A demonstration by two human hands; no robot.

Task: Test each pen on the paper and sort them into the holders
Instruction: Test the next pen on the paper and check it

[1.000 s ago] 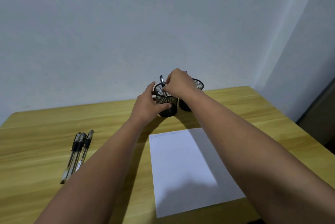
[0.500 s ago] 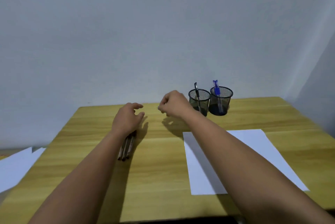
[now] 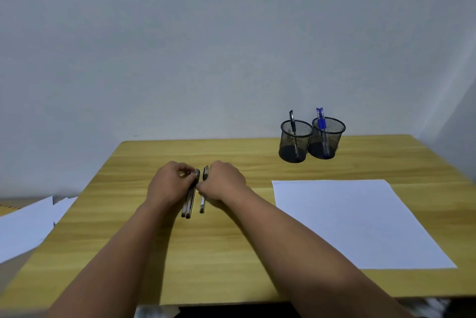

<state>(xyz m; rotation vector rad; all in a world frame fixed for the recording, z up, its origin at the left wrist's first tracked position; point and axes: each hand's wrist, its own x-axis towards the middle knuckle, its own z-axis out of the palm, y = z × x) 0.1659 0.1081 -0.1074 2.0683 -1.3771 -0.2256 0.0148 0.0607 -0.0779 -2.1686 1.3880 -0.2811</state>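
a wooden worktop [image 3: 231, 253] holds a white paper sheet [image 3: 355, 222] at right, well clear of the hands. both hands have left the two mesh holders [image 3: 296, 141], each now holding one pen. left hand [image 3: 170, 186] pins two pens [image 3: 189, 201]; right hand [image 3: 224, 183] pinches a third pen [image 3: 203, 190], likely next for testing. loose papers [image 3: 25, 225] lie far left.
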